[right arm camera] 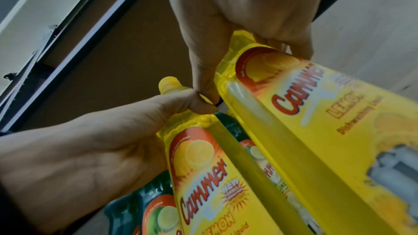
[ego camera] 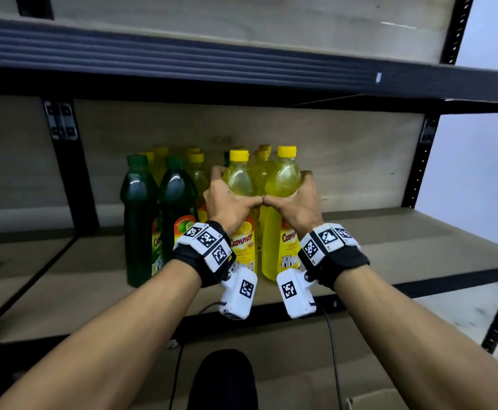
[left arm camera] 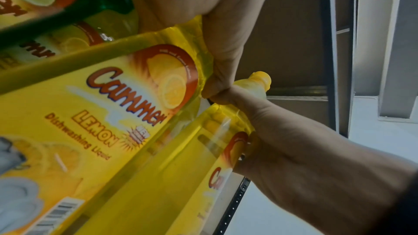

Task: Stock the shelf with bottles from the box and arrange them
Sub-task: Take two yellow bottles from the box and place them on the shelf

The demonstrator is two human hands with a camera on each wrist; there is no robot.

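At centre frame, the left hand (ego camera: pixel 228 199) grips one yellow bottle (ego camera: pixel 239 184) at its shoulder and the right hand (ego camera: pixel 296 202) grips another yellow bottle (ego camera: pixel 281 179), thumbs touching; both stand on the shelf (ego camera: pixel 389 232), just right of two green bottles (ego camera: pixel 140 202)
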